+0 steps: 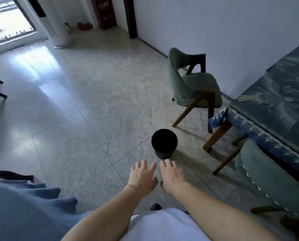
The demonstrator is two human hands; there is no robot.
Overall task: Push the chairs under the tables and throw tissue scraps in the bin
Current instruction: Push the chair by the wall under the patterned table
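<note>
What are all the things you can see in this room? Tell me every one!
bin: one, black, on the floor just beyond the hands
pulled-out chair: one, green with wooden legs, standing clear of the table
tucked chair: one, green, partly under the table
table: one, dark blue patterned cloth, at right
white column: one, far left by the doorway
left hand: one, open, empty
right hand: one, open, empty

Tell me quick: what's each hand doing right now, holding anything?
Left hand: open, fingers spread, holding nothing.
Right hand: open, empty, just short of the round black plastic bin.
</note>
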